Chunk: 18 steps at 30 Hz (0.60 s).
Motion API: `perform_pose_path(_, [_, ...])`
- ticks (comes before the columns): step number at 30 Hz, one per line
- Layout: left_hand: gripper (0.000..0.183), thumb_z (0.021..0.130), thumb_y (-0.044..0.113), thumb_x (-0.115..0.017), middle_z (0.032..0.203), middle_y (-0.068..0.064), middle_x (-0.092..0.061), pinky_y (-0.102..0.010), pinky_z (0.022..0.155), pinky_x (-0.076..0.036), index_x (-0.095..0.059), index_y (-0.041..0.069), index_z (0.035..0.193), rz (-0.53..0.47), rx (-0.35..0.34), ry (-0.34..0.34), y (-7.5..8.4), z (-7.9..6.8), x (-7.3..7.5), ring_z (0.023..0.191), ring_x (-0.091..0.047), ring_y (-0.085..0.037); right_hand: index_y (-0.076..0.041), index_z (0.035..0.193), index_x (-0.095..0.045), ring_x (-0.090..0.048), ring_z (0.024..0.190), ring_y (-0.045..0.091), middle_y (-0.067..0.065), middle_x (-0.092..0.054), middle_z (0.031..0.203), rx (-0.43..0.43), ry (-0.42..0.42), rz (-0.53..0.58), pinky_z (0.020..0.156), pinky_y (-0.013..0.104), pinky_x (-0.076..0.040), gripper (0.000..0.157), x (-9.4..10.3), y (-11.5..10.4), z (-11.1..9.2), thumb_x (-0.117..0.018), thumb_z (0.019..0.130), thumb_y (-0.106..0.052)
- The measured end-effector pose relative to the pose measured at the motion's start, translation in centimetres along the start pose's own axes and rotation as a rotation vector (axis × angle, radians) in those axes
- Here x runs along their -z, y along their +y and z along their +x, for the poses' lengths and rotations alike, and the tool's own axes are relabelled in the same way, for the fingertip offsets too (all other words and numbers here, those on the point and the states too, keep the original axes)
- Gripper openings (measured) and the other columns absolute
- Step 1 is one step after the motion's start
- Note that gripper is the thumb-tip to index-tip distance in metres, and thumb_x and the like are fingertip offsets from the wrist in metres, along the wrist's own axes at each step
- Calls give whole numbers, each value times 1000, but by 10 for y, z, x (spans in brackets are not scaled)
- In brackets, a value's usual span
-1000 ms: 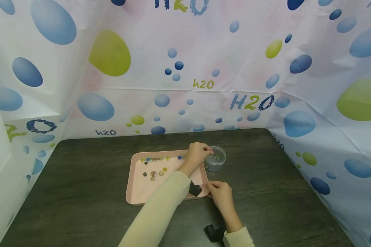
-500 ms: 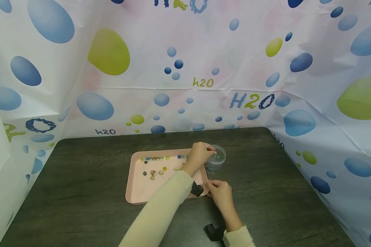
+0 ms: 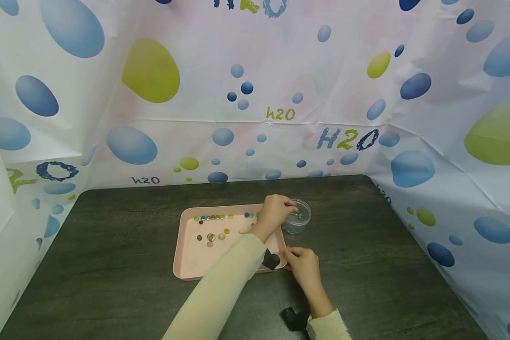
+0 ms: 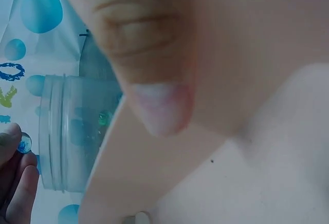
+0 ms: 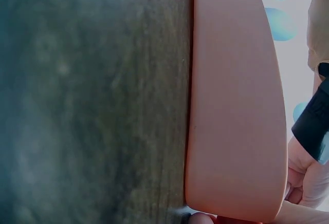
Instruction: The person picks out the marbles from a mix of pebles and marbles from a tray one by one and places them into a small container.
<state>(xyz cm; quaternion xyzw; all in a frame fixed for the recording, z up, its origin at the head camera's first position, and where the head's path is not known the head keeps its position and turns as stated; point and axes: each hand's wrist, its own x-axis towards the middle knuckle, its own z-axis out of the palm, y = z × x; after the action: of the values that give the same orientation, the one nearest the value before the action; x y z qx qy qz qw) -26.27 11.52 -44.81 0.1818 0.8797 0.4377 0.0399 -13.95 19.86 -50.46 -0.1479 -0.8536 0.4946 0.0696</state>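
Above the open mouth of a clear plastic jar (image 3: 295,226), my left hand (image 3: 274,212) pinches a clear marble (image 4: 24,143) with blue inside, seen at the left of the left wrist view. A green marble (image 4: 104,117) shows through the jar's wall. My right hand (image 3: 303,264) grips the near right corner of a pink tray (image 3: 191,271). Its thumb (image 4: 162,111) looms large in the left wrist view. Marbles (image 3: 213,217) line the tray's far side, partly hidden by my left hand. Several stones (image 3: 210,237) and a yellow marble (image 3: 226,231) lie nearer.
The jar stands on the dark wooden table (image 3: 123,264), just past the tray's right end. My left forearm (image 3: 221,288) crosses over the tray. Each wrist wears a black strap mount (image 3: 295,319). A white sheet (image 3: 195,94) with printed bubbles hangs behind.
My left hand has shifted slightly right over the jar compared with one second ago, then stayed nearly still. The right hand keeps its grip on the tray corner.
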Motion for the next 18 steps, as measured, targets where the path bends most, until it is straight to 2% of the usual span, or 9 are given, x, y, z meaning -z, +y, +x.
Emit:
perform_pose_path(5, [17,91,19,-73,109,-5,-77,-19,67,-53,-79,12,106,-26,9,-4,1,-1,0,90,-72,-15,1,87,-80,-63,59,3,13,-77,83,-4,1,4,53,17,-52,17,-2,3,1,-69,89,-11])
perform_pose_path(9, [16,91,18,-73,105,-6,-77,-16,53,-42,-79,11,105,-52,-3,41,-3,-5,1,65,-62,-10,2,88,-79,-65,59,5,14,-77,82,4,7,7,54,19,-55,16,-2,5,1,-68,87,-9])
perform_pose_path(11, [14,91,16,-73,103,-7,-78,-16,50,-38,-79,9,102,-71,-17,69,-6,-8,4,59,-56,-9,3,88,-79,-67,59,7,15,-77,83,6,12,10,54,19,-56,17,-2,5,1,-67,87,-8])
perform_pose_path(13, [14,92,16,-72,101,-8,-78,-17,51,-38,-79,8,101,-83,-20,90,-11,-10,8,60,-57,-11,3,89,-79,-68,60,8,16,-77,83,8,19,9,54,19,-56,16,-2,5,1,-68,87,-9])
perform_pose_path(15, [14,92,16,-72,100,-8,-78,-17,57,-44,-79,8,102,-87,-19,106,-17,-12,13,71,-65,-12,4,89,-79,-69,62,10,17,-77,85,5,23,14,54,20,-56,17,-2,5,1,-67,87,-8])
perform_pose_path(17, [15,93,15,-71,100,-8,-78,-20,61,-49,-79,8,103,-100,-2,118,-24,-14,20,80,-70,-19,5,90,-78,-70,63,12,18,-76,86,5,20,18,55,21,-57,17,-2,5,1,-68,88,-8])
perform_pose_path(18, [15,93,14,-70,99,-9,-78,-22,60,-51,-79,8,103,-113,12,123,-28,-16,24,79,-71,-24,6,90,-78,-70,64,13,19,-76,86,7,18,18,55,21,-57,17,-2,5,1,-68,88,-8])
